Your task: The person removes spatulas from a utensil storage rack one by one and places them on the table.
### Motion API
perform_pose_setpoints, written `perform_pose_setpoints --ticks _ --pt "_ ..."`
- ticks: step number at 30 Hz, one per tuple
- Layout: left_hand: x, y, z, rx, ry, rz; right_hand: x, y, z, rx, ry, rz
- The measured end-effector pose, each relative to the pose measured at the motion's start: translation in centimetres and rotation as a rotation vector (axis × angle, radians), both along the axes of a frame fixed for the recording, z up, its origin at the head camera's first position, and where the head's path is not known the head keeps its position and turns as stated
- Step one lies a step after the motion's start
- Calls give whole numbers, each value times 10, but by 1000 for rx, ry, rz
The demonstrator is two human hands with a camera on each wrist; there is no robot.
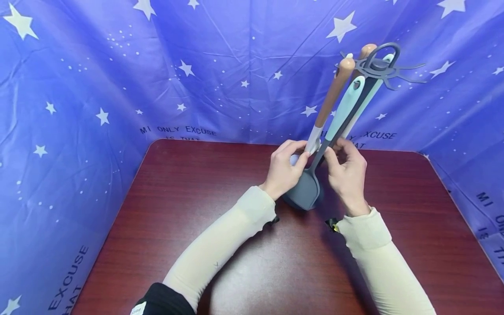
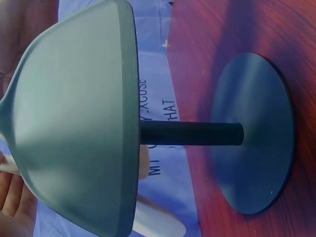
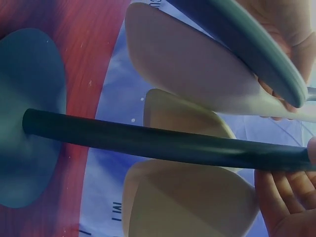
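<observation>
A dark grey utensil stand (image 1: pixel 379 72) with a ring on top and hooked arms stands upright. From it hang several utensils. My left hand (image 1: pixel 286 168) pinches the pale neck of a wooden-handled spatula (image 1: pixel 330 98); its broad pale head (image 3: pixel 182 64) shows in the right wrist view. In front of it hangs a dark grey turner (image 1: pixel 304 190) with a mint handle, whose head hides much of the left wrist view. My right hand (image 1: pixel 346 170) grips the stand's pole (image 3: pixel 173 146) with thumb and fingers. The round base (image 2: pixel 254 173) rests on the table.
Another wooden handle (image 1: pixel 368 50) and another mint handle (image 1: pixel 362 105) hang at the back of the stand. Two beige utensil heads show behind the pole in the right wrist view. A blue star-print curtain (image 1: pixel 220 78) surrounds the reddish-brown table (image 1: pixel 177 197).
</observation>
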State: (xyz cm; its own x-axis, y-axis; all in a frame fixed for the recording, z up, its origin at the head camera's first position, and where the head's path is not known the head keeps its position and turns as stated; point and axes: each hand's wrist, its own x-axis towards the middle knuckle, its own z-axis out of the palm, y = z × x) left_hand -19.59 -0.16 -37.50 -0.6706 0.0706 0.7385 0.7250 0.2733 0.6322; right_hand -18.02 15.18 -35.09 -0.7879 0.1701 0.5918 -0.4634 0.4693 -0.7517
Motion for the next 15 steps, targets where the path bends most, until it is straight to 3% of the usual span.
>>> perform_pose_setpoints --ticks 9,15 --pt "3 0 -1 10 -9 28 1 -2 4 112 21 -39" --pt "10 0 -1 63 47 86 14 -14 21 101 48 -22"
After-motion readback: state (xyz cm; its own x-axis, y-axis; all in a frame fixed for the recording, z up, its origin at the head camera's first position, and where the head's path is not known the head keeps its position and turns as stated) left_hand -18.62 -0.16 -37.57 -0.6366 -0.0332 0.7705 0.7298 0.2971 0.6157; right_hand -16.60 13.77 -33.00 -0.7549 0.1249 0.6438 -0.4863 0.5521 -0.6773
